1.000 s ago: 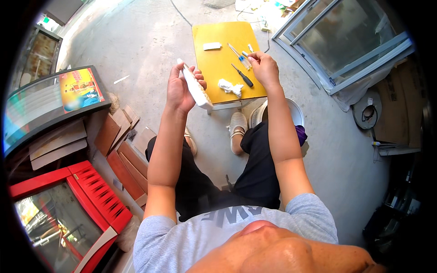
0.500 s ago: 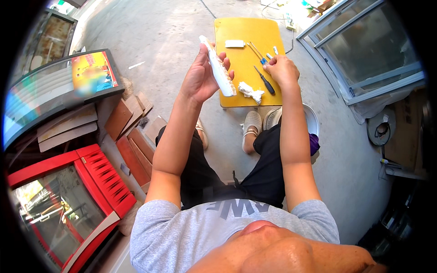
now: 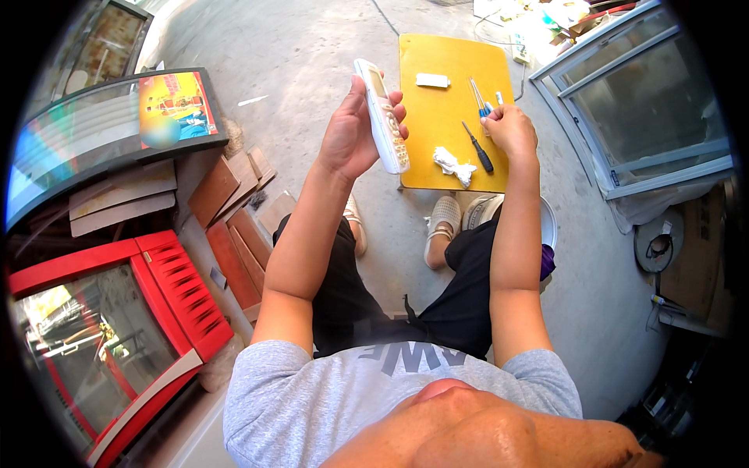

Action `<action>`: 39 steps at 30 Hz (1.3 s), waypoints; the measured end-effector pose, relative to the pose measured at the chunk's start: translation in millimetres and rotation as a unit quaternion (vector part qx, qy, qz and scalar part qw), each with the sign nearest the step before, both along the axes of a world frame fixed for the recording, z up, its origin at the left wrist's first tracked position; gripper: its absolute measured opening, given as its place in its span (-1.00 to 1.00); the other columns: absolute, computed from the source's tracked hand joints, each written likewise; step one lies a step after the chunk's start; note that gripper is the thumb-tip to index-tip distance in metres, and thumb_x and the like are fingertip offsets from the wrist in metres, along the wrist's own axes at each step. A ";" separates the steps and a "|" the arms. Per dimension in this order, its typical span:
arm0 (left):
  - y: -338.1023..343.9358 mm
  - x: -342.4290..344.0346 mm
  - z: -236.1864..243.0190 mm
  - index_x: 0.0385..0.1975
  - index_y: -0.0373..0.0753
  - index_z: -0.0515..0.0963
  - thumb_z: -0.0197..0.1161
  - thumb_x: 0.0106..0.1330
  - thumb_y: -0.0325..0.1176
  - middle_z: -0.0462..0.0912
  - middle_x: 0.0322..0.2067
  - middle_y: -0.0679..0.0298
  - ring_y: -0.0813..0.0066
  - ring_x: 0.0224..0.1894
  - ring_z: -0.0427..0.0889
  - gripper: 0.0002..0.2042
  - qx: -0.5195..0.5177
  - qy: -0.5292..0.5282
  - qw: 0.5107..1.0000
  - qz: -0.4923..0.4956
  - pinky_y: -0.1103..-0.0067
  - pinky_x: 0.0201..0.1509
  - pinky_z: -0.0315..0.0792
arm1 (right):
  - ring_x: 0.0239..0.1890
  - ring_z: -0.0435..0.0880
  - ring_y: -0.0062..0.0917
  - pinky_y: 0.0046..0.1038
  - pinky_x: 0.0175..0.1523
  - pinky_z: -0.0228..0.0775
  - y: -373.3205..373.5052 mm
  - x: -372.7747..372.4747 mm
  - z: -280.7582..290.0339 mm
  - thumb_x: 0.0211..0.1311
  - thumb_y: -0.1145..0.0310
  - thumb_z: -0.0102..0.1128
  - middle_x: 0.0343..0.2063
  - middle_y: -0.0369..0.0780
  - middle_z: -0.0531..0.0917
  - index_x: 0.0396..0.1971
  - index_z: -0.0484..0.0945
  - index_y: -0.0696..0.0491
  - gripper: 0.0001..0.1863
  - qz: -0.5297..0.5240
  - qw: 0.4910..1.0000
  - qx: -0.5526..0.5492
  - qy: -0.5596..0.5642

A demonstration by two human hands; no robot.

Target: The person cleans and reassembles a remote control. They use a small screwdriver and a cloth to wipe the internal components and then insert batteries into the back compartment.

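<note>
My left hand is wrapped round a white handset with a small screen and a keypad, held upright at a tilt beside the yellow table top. Over that table's right part, my right hand has its fingertips pinched at the blue-handled screwdriver; what they hold, if anything, is hidden. A small white cylinder lies just beyond them. Also on the table are a white cover-like piece, a black-handled screwdriver and crumpled white tissue.
At left stand a red-framed glass-door unit, a curved glass lid and stacked boards. At right are a leaning window frame, cardboard and a bucket behind my right arm. Clutter lies beyond the table.
The view has shifted, so the table appears further right. My left hand has turned the handset, showing its keypad more. My right hand has come slightly nearer the table's front.
</note>
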State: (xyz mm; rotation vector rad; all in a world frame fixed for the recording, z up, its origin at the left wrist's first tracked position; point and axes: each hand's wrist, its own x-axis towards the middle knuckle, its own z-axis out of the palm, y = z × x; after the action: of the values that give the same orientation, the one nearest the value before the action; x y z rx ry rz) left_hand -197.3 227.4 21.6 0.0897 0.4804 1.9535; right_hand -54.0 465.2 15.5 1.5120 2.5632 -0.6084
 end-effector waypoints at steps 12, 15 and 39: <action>-6.3 3.5 -1.3 0.16 -0.10 0.35 -0.05 0.46 0.09 0.55 -0.11 0.14 0.29 -0.11 0.58 -0.54 0.005 0.006 1.000 0.006 0.28 -0.05 0.50 | -0.15 0.70 -0.32 -0.29 -0.05 0.51 5.8 6.3 -6.8 0.07 0.09 0.39 -0.28 -0.18 0.73 -0.36 0.67 -0.03 -0.72 -0.013 0.999 0.026 0.031; -6.1 5.5 -1.3 0.16 -0.09 0.35 -0.05 0.46 0.09 0.55 -0.11 0.13 0.29 -0.11 0.58 -0.54 0.009 0.009 1.000 0.006 0.28 -0.05 0.51 | -0.16 0.71 -0.33 -0.30 -0.05 0.51 4.0 5.3 -6.7 0.06 0.10 0.40 -0.28 -0.19 0.74 -0.34 0.68 -0.03 -0.72 -0.015 1.000 0.009 0.026; -9.7 16.3 -0.1 0.16 -0.05 0.36 -0.01 0.45 0.06 0.54 -0.11 0.14 0.28 -0.11 0.58 -0.57 0.018 -0.012 1.000 0.017 0.28 -0.06 0.47 | -0.07 0.65 -0.20 -0.25 0.04 0.45 -21.6 4.2 11.9 0.30 0.24 0.07 -0.18 -0.05 0.67 0.01 0.47 0.12 -0.64 0.011 0.989 0.036 0.143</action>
State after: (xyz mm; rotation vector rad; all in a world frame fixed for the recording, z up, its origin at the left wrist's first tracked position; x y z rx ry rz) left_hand -181.0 217.7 21.5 0.0808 0.4339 1.9945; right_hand -49.8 443.6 27.4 1.5137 2.8356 -0.7912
